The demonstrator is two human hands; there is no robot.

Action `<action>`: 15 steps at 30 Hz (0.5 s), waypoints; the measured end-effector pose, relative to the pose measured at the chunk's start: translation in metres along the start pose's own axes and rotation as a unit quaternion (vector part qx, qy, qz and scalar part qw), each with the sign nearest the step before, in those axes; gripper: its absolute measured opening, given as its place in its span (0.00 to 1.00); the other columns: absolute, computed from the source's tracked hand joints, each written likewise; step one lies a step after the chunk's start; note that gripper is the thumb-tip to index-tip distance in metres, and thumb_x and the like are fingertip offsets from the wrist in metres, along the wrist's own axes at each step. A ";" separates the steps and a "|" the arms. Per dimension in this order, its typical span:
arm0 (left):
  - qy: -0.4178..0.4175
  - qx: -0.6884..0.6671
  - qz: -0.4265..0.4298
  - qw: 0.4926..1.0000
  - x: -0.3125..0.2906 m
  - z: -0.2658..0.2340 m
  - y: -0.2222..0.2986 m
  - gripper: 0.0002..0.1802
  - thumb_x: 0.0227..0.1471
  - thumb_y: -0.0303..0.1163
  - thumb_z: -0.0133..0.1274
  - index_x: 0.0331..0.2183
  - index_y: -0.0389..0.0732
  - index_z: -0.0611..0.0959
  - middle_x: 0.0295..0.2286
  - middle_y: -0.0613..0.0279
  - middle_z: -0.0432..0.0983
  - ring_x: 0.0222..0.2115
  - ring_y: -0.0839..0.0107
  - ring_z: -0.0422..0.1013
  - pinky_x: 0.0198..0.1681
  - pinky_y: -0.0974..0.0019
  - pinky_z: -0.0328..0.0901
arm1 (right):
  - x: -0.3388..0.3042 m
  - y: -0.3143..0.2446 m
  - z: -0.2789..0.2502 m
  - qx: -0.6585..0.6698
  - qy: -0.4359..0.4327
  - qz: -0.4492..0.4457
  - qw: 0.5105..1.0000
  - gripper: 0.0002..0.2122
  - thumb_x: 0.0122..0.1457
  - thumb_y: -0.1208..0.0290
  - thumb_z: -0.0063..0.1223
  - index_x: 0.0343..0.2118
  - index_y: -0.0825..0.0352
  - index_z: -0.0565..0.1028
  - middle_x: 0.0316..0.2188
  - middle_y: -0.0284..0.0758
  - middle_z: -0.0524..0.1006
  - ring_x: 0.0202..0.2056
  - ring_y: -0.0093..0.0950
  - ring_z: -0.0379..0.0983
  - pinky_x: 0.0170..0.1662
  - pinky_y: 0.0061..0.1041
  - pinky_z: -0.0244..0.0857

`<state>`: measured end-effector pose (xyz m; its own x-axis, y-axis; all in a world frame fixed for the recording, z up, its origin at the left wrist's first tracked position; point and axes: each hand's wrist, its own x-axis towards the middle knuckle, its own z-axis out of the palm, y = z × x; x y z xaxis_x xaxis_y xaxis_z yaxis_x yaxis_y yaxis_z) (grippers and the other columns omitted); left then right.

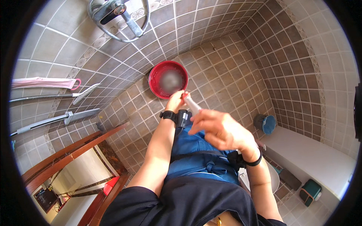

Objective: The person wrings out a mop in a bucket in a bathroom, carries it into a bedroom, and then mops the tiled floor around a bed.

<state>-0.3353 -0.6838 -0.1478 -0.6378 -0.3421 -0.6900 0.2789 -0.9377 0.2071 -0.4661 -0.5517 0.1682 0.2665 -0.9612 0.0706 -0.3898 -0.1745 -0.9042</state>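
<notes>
Your right hand (222,130) has its fingers curled around the near end of a slim, pale tube (193,105) — smooth but blurred. The tube slants between your hands, its far end at your left hand (175,101); whether those fingers grip it, I can't tell. Just beyond — a round, glossy red basin (155,81) on square brown floor tiles (222,75).

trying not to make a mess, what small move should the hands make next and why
Perhaps bring the slim white object over the red basin: in this view its far end, by the left hand, shows just outside the basin, while the right hand holds its near end.
</notes>
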 end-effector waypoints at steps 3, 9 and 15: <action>0.062 -0.228 -0.130 0.963 0.012 -0.009 -0.002 0.11 0.51 0.24 0.44 0.20 0.42 0.64 0.17 0.66 0.60 0.20 0.73 0.61 0.26 0.71 0.60 | -0.009 -0.008 0.008 -0.010 0.016 -0.026 0.999 0.15 0.42 0.82 0.46 0.35 0.66 0.75 0.38 0.41 0.71 0.40 0.41 0.71 0.45 0.36 0.66; -0.144 -0.399 -0.240 0.873 -0.018 0.061 0.009 0.18 0.49 0.24 0.45 0.13 0.47 0.61 0.12 0.72 0.56 0.16 0.77 0.58 0.25 0.73 0.58 | -0.010 -0.041 -0.034 0.021 0.189 -0.078 0.979 0.19 0.36 0.86 0.41 0.34 0.65 0.77 0.31 0.39 0.71 0.38 0.37 0.73 0.50 0.42 0.65; -0.096 -0.390 -0.202 0.893 -0.036 0.098 0.010 0.15 0.44 0.23 0.48 0.12 0.45 0.66 0.12 0.70 0.63 0.18 0.76 0.65 0.28 0.70 0.65 | 0.001 -0.044 -0.036 0.112 0.338 -0.132 0.925 0.11 0.51 0.70 0.54 0.36 0.70 0.76 0.25 0.35 0.74 0.29 0.27 0.72 0.42 0.32 0.65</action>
<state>-0.3805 -0.6867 -0.0530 -0.8899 -0.0589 -0.4524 0.3653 -0.6860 -0.6292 -0.4803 -0.5525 0.2234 -0.3146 -0.8192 0.4795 -0.1777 -0.4453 -0.8775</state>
